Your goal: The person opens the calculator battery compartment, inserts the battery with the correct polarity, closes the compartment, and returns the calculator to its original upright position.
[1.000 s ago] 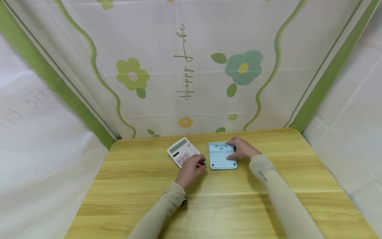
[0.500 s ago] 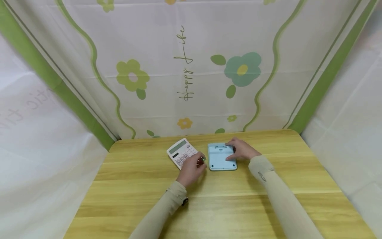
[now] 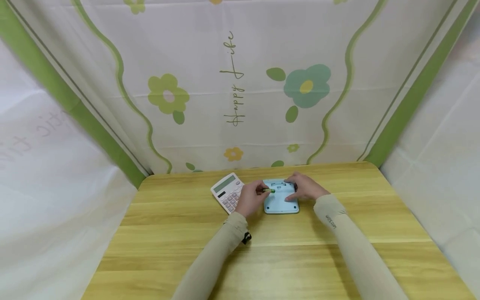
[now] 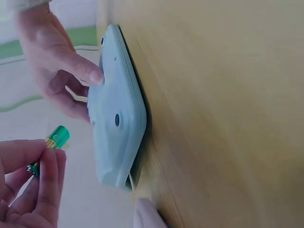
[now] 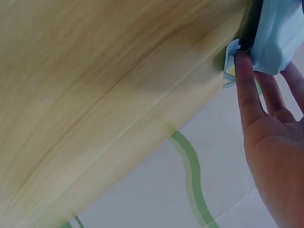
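Between thumb and fingertips my left hand (image 3: pixel 250 199) pinches a small green battery (image 4: pixel 59 136); in the head view it is over the left part of a light blue calculator (image 3: pixel 277 203). That calculator lies face down on the table, its narrow battery slot (image 3: pixel 278 183) uncovered near the far edge. My right hand (image 3: pixel 306 187) grips the calculator from the right, thumb on its back and fingers at the far side. In the right wrist view, a small blue plastic piece (image 5: pixel 231 59) sits close by the fingertips.
A white calculator (image 3: pixel 227 188) lies face up and slanted to the left, partly behind my left hand. The wooden table (image 3: pixel 322 258) ends at a patterned cloth (image 3: pixel 202 137) behind, and white cloth hangs on both sides.
My left hand has turned the battery in its fingers and moved right and away from me, from beside the blue calculator to over it. My right hand keeps its hold.
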Demonstrator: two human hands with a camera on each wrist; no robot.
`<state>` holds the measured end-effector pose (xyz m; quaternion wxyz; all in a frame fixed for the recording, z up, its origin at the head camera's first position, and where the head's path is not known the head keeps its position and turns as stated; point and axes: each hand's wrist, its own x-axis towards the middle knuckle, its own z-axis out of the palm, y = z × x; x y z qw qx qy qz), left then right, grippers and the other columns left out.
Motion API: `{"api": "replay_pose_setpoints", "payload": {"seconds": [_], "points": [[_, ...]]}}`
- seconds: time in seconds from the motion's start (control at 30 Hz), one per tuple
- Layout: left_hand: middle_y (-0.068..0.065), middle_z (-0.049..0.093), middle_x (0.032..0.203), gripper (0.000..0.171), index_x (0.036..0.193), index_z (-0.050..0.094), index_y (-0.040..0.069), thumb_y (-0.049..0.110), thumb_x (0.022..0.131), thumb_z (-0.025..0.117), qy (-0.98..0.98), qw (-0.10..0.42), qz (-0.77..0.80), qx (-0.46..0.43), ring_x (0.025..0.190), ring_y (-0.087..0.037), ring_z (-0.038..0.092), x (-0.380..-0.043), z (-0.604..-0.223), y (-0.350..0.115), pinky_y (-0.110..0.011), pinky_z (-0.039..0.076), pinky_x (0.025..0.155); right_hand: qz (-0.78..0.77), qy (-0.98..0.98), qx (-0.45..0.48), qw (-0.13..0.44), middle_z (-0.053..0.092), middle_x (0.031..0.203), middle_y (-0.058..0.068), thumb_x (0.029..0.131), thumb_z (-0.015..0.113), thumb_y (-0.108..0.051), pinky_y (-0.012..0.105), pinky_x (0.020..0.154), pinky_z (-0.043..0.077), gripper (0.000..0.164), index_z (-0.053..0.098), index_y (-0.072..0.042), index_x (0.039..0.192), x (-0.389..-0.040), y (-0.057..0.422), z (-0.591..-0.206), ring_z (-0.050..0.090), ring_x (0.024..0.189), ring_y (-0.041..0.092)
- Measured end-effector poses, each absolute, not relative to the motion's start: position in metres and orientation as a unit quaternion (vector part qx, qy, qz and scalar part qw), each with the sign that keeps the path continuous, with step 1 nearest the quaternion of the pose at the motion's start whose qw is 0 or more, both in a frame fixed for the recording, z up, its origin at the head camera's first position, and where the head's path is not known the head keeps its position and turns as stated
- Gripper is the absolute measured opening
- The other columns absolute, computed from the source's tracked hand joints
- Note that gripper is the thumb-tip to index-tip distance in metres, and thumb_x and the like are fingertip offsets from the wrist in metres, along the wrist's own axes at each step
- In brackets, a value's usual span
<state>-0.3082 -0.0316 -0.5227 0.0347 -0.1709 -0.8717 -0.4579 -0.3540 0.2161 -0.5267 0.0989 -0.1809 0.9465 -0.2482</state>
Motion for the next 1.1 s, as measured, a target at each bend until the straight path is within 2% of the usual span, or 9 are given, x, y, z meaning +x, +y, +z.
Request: {"api": "replay_pose_setpoints", "payload": {"seconds": [0.3, 0.5, 0.63, 0.87, 1.1], "points": [[-0.005, 0.074, 0.111, 0.006, 0.103, 0.073, 0.010, 0.010, 0.098, 0.073, -0.877, 0.066, -0.452, -0.148, 0.099, -0.016, 0.071, -0.334, -0.529, -0.004, -0.021, 0.059, 0.083, -0.245, 0.947, -0.188, 0.093, 0.059, 0.130, 0.018, 0.077, 0.093, -0.037, 0.053, 0.103, 0.051, 0.079, 0.063, -0.001, 0.140, -0.354, 0.215, -0.527, 0.059, 0.114, 0.032], [-0.006, 0.075, 0.107, 0.015, 0.110, 0.076, 0.006, 0.008, 0.096, 0.074, -0.887, 0.062, -0.434, -0.143, 0.098, -0.016, 0.071, -0.341, -0.533, 0.003, -0.023, 0.059, 0.085, -0.243, 0.947, -0.189, 0.092, 0.060, 0.128, 0.018, 0.077, 0.093, -0.037, 0.051, 0.100, 0.052, 0.079, 0.063, 0.000, 0.140, -0.355, 0.215, -0.526, 0.060, 0.110, 0.030], [-0.005, 0.077, 0.106, 0.015, 0.111, 0.078, 0.007, 0.007, 0.096, 0.074, -0.898, 0.066, -0.409, -0.148, 0.097, -0.016, 0.072, -0.343, -0.534, 0.006, -0.025, 0.059, 0.085, -0.243, 0.947, -0.190, 0.091, 0.061, 0.125, 0.016, 0.077, 0.093, -0.037, 0.050, 0.098, 0.053, 0.078, 0.063, 0.000, 0.139, -0.354, 0.216, -0.526, 0.059, 0.107, 0.028], [-0.002, 0.079, 0.111, 0.017, 0.110, 0.080, 0.012, 0.007, 0.097, 0.073, -0.918, 0.070, -0.361, -0.150, 0.106, -0.017, 0.072, -0.345, -0.535, 0.011, -0.031, 0.059, 0.095, -0.245, 0.946, -0.189, 0.093, 0.060, 0.125, 0.016, 0.078, 0.092, -0.038, 0.050, 0.099, 0.053, 0.079, 0.062, -0.001, 0.141, -0.354, 0.217, -0.528, 0.059, 0.108, 0.029], [-0.001, 0.079, 0.112, 0.020, 0.115, 0.080, 0.015, 0.008, 0.097, 0.072, -0.928, 0.090, -0.327, -0.156, 0.104, -0.018, 0.071, -0.344, -0.538, 0.012, -0.032, 0.059, 0.094, -0.249, 0.946, -0.184, 0.093, 0.060, 0.125, 0.015, 0.078, 0.092, -0.038, 0.049, 0.099, 0.053, 0.078, 0.063, -0.001, 0.140, -0.355, 0.216, -0.529, 0.059, 0.107, 0.028]]}}
